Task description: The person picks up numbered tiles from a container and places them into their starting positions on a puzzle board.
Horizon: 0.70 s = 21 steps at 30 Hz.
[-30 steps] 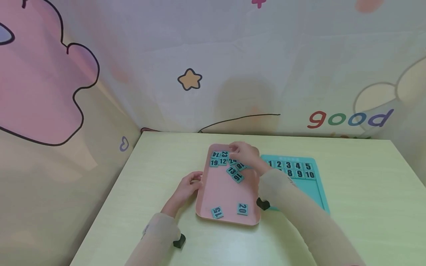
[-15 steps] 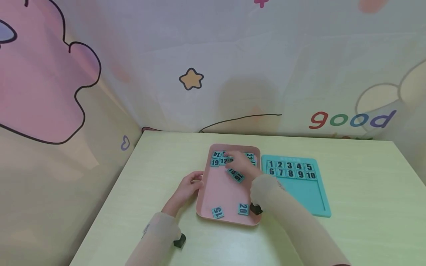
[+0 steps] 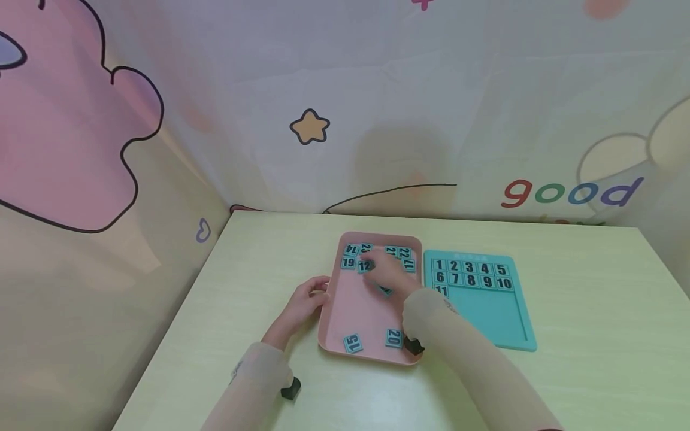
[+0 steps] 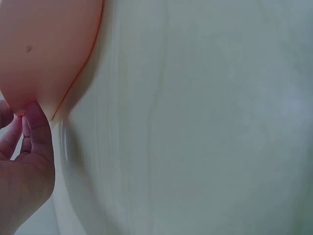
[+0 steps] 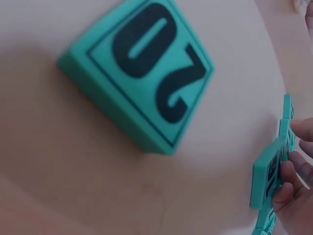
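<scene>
Apparently for steadiness: pink tray (image 3: pixel 356 314), edge pinched between fingers of left hand (image 3: pixel 302 305). Right hand (image 3: pixel 389 270): fingers bent at tile 12 (image 3: pixel 363 267), hold unclear. Teal board (image 3: pixel 487 314): alongside, presumably for reach.

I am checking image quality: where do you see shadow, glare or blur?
Head view: a soft round shadow on the wall; left wrist view: glare on the table, at right, plus shadow beside the tray; right wrist view: tile 20 slightly blurred.

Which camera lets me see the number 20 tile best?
The right wrist view: the 20 tile looks big there, with both digits showing. The head view shows it whole but small, in the pink tray. The left wrist view doesn't show it.
</scene>
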Each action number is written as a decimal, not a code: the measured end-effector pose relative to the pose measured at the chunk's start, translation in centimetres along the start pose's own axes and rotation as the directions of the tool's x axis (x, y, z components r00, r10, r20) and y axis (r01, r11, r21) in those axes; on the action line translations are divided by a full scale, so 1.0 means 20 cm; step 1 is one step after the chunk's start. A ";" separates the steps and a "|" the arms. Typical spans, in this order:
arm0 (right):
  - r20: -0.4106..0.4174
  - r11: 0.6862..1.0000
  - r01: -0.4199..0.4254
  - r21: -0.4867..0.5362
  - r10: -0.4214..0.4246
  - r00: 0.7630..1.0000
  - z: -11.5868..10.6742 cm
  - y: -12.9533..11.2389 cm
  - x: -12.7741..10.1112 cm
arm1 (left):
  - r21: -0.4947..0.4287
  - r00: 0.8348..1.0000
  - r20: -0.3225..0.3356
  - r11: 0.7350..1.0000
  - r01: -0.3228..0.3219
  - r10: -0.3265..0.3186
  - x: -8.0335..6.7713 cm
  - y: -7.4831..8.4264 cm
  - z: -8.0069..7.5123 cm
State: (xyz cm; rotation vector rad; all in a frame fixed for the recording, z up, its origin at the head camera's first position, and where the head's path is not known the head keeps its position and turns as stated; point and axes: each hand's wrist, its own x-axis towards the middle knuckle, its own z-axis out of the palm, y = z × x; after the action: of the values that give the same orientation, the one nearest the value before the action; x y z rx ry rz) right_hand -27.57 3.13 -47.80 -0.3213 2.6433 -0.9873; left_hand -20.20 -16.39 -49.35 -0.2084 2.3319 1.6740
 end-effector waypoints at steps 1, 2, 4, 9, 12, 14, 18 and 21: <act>-0.006 1.000 0.006 -0.010 -0.006 1.000 0.00 0.00 0.00 | 0.001 1.000 0.000 1.000 0.000 0.000 0.00 0.00 0.00; -0.011 1.000 0.007 -0.027 -0.007 1.000 0.01 0.00 0.00 | -0.001 1.000 -0.001 1.000 0.001 -0.001 0.00 0.00 0.00; -0.014 0.998 0.012 -0.063 -0.013 1.000 0.02 0.00 0.00 | 0.004 1.000 -0.001 1.000 0.002 -0.002 0.00 0.00 0.00; -0.013 0.995 0.015 -0.100 -0.016 1.000 0.04 0.00 0.00 | 0.006 1.000 -0.002 1.000 -0.015 0.015 0.00 0.00 0.00; -0.018 0.993 0.015 -0.119 -0.017 1.000 0.05 -0.01 -0.01 | 0.006 1.000 -0.003 1.000 -0.017 0.017 0.00 0.00 0.00; -0.023 0.988 0.019 -0.153 -0.023 0.999 0.06 -0.01 -0.01 | 0.005 1.000 -0.003 1.000 -0.014 0.014 0.00 0.00 0.00; -0.026 0.984 0.021 -0.178 -0.027 0.999 0.07 -0.02 -0.02 | 0.003 1.000 -0.002 1.000 -0.006 0.006 0.00 0.00 0.00; -0.028 0.985 0.018 -0.171 -0.023 0.999 0.08 -0.03 -0.02 | 0.002 1.000 -0.003 1.000 -0.003 0.003 0.00 0.00 0.00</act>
State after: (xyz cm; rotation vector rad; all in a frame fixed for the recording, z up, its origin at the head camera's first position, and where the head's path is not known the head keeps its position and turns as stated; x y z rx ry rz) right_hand -26.58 1.90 -48.41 -0.3754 2.7639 -0.7778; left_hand -20.23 -16.45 -49.38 -0.2072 2.3369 1.6746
